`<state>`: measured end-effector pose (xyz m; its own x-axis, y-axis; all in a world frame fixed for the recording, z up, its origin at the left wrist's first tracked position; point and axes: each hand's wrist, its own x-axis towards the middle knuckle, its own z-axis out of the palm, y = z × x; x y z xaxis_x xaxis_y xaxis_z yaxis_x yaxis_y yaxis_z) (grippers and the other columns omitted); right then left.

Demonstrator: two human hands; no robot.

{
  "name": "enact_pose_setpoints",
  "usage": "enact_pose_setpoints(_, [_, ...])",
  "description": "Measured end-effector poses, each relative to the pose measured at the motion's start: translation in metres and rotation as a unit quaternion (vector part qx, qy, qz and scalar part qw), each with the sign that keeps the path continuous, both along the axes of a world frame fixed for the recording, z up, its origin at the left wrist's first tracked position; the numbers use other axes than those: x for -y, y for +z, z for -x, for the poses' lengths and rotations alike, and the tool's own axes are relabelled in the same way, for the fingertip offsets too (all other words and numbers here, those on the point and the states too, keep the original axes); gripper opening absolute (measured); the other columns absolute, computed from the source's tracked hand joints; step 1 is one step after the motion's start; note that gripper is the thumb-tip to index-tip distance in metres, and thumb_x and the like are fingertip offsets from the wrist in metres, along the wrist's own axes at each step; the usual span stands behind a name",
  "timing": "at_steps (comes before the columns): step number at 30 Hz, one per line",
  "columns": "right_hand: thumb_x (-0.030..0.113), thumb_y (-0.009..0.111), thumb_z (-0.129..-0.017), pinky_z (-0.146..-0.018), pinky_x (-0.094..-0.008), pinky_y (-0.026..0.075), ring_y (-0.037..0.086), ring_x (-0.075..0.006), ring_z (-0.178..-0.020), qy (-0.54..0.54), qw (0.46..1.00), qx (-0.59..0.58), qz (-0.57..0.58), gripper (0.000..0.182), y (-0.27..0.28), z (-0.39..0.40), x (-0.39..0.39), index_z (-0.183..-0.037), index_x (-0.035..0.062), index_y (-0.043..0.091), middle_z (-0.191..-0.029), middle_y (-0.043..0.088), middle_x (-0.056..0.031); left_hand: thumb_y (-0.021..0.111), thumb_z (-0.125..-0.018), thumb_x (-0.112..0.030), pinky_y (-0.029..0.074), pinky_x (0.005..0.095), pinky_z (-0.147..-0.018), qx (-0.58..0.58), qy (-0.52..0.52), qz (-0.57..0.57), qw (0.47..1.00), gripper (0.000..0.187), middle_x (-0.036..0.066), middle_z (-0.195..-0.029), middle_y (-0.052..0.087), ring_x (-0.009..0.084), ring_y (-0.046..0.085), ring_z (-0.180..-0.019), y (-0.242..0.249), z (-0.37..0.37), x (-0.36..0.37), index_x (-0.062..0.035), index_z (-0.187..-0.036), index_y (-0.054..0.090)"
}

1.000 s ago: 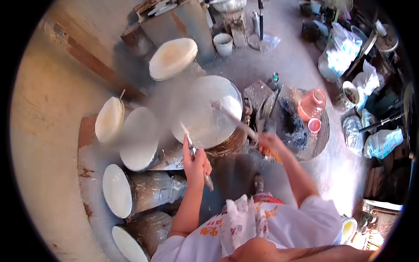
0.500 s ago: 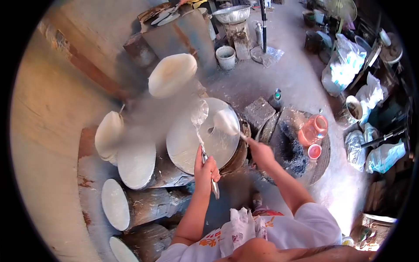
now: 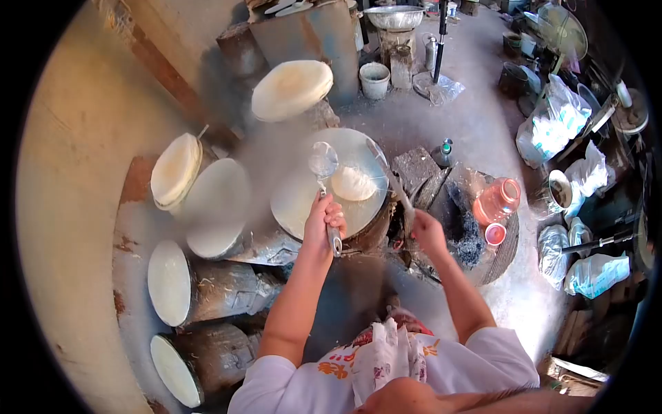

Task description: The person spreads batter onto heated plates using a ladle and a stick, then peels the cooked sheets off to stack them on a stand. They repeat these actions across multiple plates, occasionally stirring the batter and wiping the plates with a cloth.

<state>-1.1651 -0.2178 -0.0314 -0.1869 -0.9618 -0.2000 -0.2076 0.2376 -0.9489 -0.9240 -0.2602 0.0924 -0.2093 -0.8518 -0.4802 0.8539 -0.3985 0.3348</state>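
Observation:
My left hand [image 3: 325,222] is closed around the handle of a metal ladle [image 3: 323,160], its bowl over the round griddle [image 3: 293,210]. My right hand [image 3: 429,233] grips a long flat stick-like spatula [image 3: 394,181], which slants across the griddle's right edge with its tip at the far rim. Between the two tools a rounded white lump, like batter or dough [image 3: 354,184], appears over the griddle's pale surface. A dim smear on the lens blurs the area left of the ladle.
Stacks of thin round flatbreads [image 3: 293,90] [image 3: 176,169] stand behind and to the left. More pale round griddles on drum stoves [image 3: 169,283] line the left. At right are a pink jar [image 3: 496,200], its lid [image 3: 494,234] and a green-capped bottle [image 3: 445,152]. A white bucket [image 3: 374,81] stands farther back.
My right hand has moved right and slightly down, swinging the spatula to the griddle's right side, away from the white lump. My left hand and ladle are higher in view. The view has shifted.

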Motion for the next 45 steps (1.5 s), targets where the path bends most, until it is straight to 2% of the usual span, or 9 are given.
enact_pose_setpoints(5, [0.013, 0.051, -0.091, -0.054, -0.0287, 0.046, 0.058, -0.0122, -0.058, 0.081, 0.994, 0.067, -0.006, 0.029, -0.011, -0.064, -0.017, -0.117, 0.003, 0.057, -0.071, 0.061, -0.0076, 0.052, -0.09, -0.013, 0.037, 0.016, -0.041, 0.062, 0.101, -0.022, 0.993, 0.023, -0.006, -0.058, 0.036, 0.0023, 0.034, -0.045, -0.041, 0.054, -0.036, -0.0134, -0.072, 0.038])
enact_pose_setpoints(9, [0.017, 0.055, -0.09, -0.068, -0.0338, 0.05, 0.066, -0.0256, -0.079, 0.179, 0.967, -0.129, 0.13, 0.026, 0.019, -0.049, 0.004, -0.113, 0.0072, 0.062, -0.089, 0.068, -0.0137, 0.046, -0.091, -0.012, 0.036, 0.0187, -0.039, -0.41, 0.075, -0.02, 0.909, 0.018, -0.004, -0.056, 0.037, 0.0041, 0.035, -0.043, -0.07, 0.045, -0.033, -0.011, -0.074, 0.044])
enact_pose_setpoints(11, [0.018, 0.056, -0.089, -0.067, -0.0343, 0.049, 0.065, -0.0254, -0.075, 0.128, 0.984, -0.021, 0.123, 0.025, -0.008, -0.026, 0.033, -0.112, 0.0101, 0.064, -0.088, 0.066, -0.0172, 0.044, -0.093, -0.015, 0.038, 0.022, -0.035, -0.566, 0.055, -0.024, 0.822, 0.029, -0.002, -0.051, 0.037, 0.0051, 0.038, -0.038, -0.025, 0.028, -0.048, -0.0101, -0.065, 0.041])
enact_pose_setpoints(18, [0.011, 0.062, -0.078, -0.069, -0.0368, 0.049, 0.062, -0.032, -0.074, 0.351, 0.922, -0.126, 0.104, 0.014, 0.027, 0.025, -0.015, -0.09, 0.0108, 0.068, -0.079, 0.063, -0.0166, 0.037, -0.098, -0.03, 0.038, 0.0204, -0.032, -0.498, 0.165, 0.182, 0.832, 0.042, 0.0, -0.051, 0.039, 0.0074, 0.04, -0.035, 0.053, 0.014, -0.122, -0.0077, -0.063, 0.042])
enact_pose_setpoints(24, [0.001, 0.058, -0.081, -0.059, -0.0277, 0.045, 0.052, -0.0119, -0.064, 0.447, 0.867, -0.095, 0.201, 0.025, -0.003, -0.008, 0.02, -0.106, -0.0031, 0.062, -0.075, 0.061, -0.0117, 0.045, -0.097, -0.03, 0.035, 0.0196, -0.029, -0.441, 0.28, 0.308, 0.795, 0.039, 0.0, -0.052, 0.042, 0.0068, 0.039, -0.034, 0.046, -0.015, -0.29, -0.0078, -0.065, 0.045])
enact_pose_setpoints(35, [0.004, 0.063, -0.082, -0.083, -0.0305, 0.049, 0.062, -0.0223, -0.099, 0.856, 0.473, 0.2, 0.062, 0.043, 0.006, -0.352, -0.468, -0.124, 0.0022, 0.052, -0.107, 0.064, -0.0142, 0.041, -0.097, -0.031, 0.034, 0.0193, -0.039, -0.1, 0.642, 0.308, 0.695, 0.038, -0.005, -0.049, 0.036, 0.0039, 0.034, -0.038, 0.11, -0.086, -0.778, -0.0133, -0.064, 0.037])
enact_pose_setpoints(37, [0.006, 0.058, -0.087, -0.062, -0.032, 0.052, 0.062, -0.0187, -0.071, 0.905, 0.417, 0.076, -0.032, 0.041, 0.058, -0.39, -0.55, -0.127, 0.0053, 0.05, -0.092, 0.063, -0.0091, 0.04, -0.097, -0.03, 0.035, 0.0208, -0.042, -0.123, 0.663, 0.311, 0.67, 0.038, -0.005, -0.048, 0.034, 0.0056, 0.033, -0.039, 0.095, -0.122, -0.851, -0.0127, -0.063, 0.037])
enact_pose_setpoints(39, [0.004, 0.054, -0.088, -0.047, -0.0298, 0.049, 0.057, -0.0153, -0.054, 0.894, 0.429, 0.096, -0.084, 0.037, 0.07, -0.424, -0.63, -0.125, 0.0049, 0.052, -0.085, 0.061, -0.0084, 0.04, -0.097, -0.028, 0.035, 0.0221, -0.041, -0.112, 0.695, 0.288, 0.649, 0.038, -0.005, -0.049, 0.033, 0.0069, 0.035, -0.04, 0.063, -0.159, -0.916, -0.0124, -0.063, 0.037])
enact_pose_setpoints(45, [-0.002, 0.055, -0.084, -0.053, -0.0318, 0.051, 0.06, -0.0183, -0.064, 0.907, 0.412, 0.053, -0.076, 0.039, 0.025, -0.51, -0.769, -0.122, -0.0012, 0.053, -0.102, 0.059, -0.0136, 0.044, -0.096, -0.029, 0.032, 0.0231, -0.04, -0.127, 0.762, 0.219, 0.597, 0.04, -0.004, -0.052, 0.032, 0.0068, 0.033, -0.04, -0.037, -0.225, -1.021, -0.0131, -0.06, 0.036])
